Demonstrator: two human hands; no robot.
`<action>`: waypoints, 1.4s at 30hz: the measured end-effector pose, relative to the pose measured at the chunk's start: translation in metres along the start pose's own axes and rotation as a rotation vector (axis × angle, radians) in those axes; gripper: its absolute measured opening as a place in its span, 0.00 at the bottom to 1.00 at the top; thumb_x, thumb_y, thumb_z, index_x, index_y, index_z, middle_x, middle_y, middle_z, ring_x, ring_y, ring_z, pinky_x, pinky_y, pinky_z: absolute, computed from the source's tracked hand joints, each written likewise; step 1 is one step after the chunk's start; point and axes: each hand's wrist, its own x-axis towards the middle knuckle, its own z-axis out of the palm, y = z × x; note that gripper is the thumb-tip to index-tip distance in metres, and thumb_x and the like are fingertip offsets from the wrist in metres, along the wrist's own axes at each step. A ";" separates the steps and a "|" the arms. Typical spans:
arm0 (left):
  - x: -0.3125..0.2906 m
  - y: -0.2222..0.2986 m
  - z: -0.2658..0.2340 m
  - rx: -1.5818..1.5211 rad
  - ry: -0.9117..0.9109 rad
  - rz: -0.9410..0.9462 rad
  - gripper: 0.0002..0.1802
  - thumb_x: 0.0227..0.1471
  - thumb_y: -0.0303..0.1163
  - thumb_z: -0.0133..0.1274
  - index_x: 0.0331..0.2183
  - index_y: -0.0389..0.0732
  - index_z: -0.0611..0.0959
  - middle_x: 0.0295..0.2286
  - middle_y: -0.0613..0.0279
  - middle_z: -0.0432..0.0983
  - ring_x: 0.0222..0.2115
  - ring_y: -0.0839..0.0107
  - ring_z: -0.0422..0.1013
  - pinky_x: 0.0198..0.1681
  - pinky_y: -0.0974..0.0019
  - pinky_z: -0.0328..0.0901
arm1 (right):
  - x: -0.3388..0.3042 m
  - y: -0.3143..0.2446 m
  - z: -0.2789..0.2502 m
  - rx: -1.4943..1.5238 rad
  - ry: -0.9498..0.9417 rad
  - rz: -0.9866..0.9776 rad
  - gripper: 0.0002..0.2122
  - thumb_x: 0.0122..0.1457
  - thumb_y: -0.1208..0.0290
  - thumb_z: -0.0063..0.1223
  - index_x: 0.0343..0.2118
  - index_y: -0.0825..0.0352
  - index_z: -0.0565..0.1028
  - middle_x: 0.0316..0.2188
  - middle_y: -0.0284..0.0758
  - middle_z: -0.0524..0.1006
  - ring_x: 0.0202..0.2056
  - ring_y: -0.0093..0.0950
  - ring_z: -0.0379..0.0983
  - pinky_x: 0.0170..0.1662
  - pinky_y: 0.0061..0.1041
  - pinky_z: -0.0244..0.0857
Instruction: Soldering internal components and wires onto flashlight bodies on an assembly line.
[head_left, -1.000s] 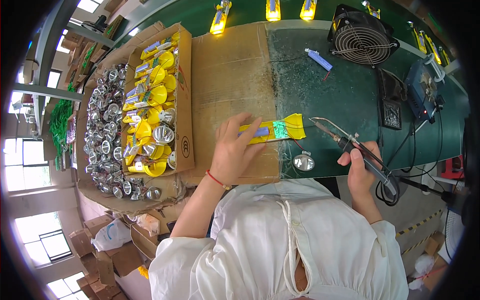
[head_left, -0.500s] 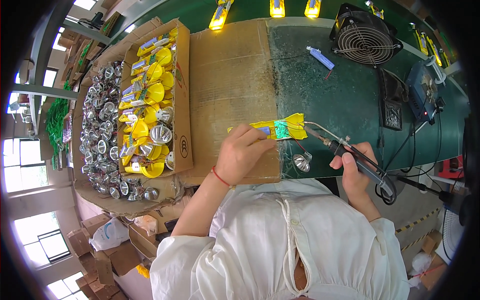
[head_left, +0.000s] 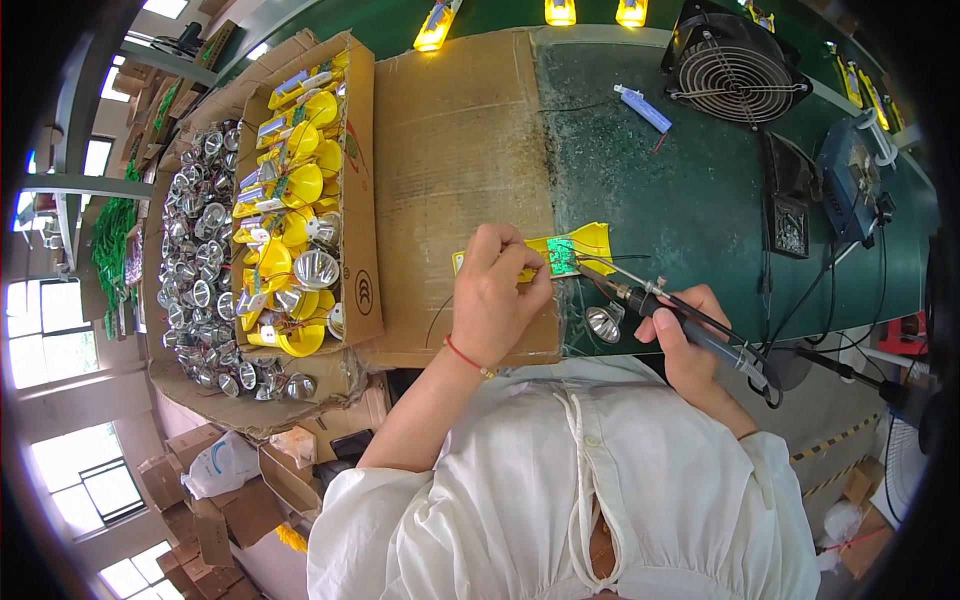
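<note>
My left hand [head_left: 497,290] is closed in a pinch over the left part of a yellow plastic flashlight housing [head_left: 595,240]; what its fingertips hold is hidden. A thin dark wire curves out beside that hand onto the cardboard. The green circuit board [head_left: 562,257] lies in the housing. My right hand [head_left: 690,335] grips a soldering iron [head_left: 708,342] with a thin metal feed tube along it. The iron's tip is at the board's right edge, though contact is hard to tell. A silver reflector lamp [head_left: 604,323] lies just below the housing.
To the left, a cardboard box [head_left: 362,230] holds several yellow housings, beside a heap of silver reflectors [head_left: 205,260]. A black fan [head_left: 738,75], a blue soldering station [head_left: 845,185] and a loose blue battery [head_left: 643,108] are farther back. Lit yellow lamps [head_left: 560,12] line the far edge.
The soldering iron has moved left and down, bringing its tip to the board. My left hand has shifted slightly right and its fingers have drawn up. A dark wire now shows beside it.
</note>
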 end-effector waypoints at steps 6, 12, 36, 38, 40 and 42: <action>0.001 0.001 0.000 -0.022 -0.022 -0.045 0.07 0.29 0.20 0.56 0.18 0.36 0.74 0.26 0.59 0.64 0.28 0.62 0.65 0.29 0.65 0.62 | 0.003 0.003 0.004 0.021 0.017 -0.009 0.07 0.51 0.77 0.50 0.29 0.72 0.65 0.19 0.37 0.73 0.21 0.20 0.70 0.24 0.18 0.65; 0.002 0.001 -0.001 -0.019 -0.028 -0.054 0.07 0.29 0.20 0.56 0.18 0.36 0.74 0.26 0.59 0.64 0.28 0.62 0.65 0.29 0.65 0.62 | 0.006 0.003 0.008 -0.032 0.013 -0.016 0.05 0.52 0.77 0.47 0.28 0.70 0.64 0.17 0.37 0.71 0.18 0.22 0.69 0.23 0.20 0.63; 0.002 0.003 -0.006 -0.083 -0.030 -0.094 0.07 0.31 0.22 0.57 0.19 0.36 0.75 0.26 0.58 0.66 0.26 0.64 0.67 0.27 0.66 0.63 | 0.002 -0.002 0.002 0.041 0.070 -0.054 0.07 0.52 0.74 0.47 0.28 0.70 0.63 0.14 0.38 0.69 0.15 0.25 0.66 0.23 0.22 0.64; 0.003 0.009 -0.012 -0.067 0.041 -0.056 0.08 0.31 0.23 0.58 0.21 0.37 0.76 0.25 0.58 0.66 0.26 0.64 0.66 0.27 0.67 0.63 | 0.003 0.000 -0.001 0.028 0.081 -0.050 0.07 0.52 0.74 0.47 0.29 0.70 0.63 0.14 0.38 0.69 0.15 0.24 0.66 0.23 0.22 0.64; -0.015 0.014 -0.031 0.003 0.084 -0.064 0.08 0.34 0.23 0.59 0.23 0.37 0.77 0.21 0.60 0.68 0.21 0.69 0.67 0.23 0.69 0.62 | 0.004 0.002 -0.003 0.016 0.093 -0.045 0.07 0.52 0.74 0.47 0.29 0.70 0.63 0.14 0.38 0.69 0.15 0.24 0.66 0.23 0.22 0.64; -0.045 0.015 -0.043 -0.177 -0.158 -0.369 0.07 0.39 0.27 0.58 0.25 0.37 0.79 0.21 0.61 0.72 0.17 0.75 0.67 0.20 0.71 0.61 | 0.005 0.001 -0.007 0.080 0.112 -0.045 0.07 0.52 0.74 0.47 0.29 0.70 0.63 0.14 0.37 0.69 0.15 0.24 0.66 0.23 0.22 0.64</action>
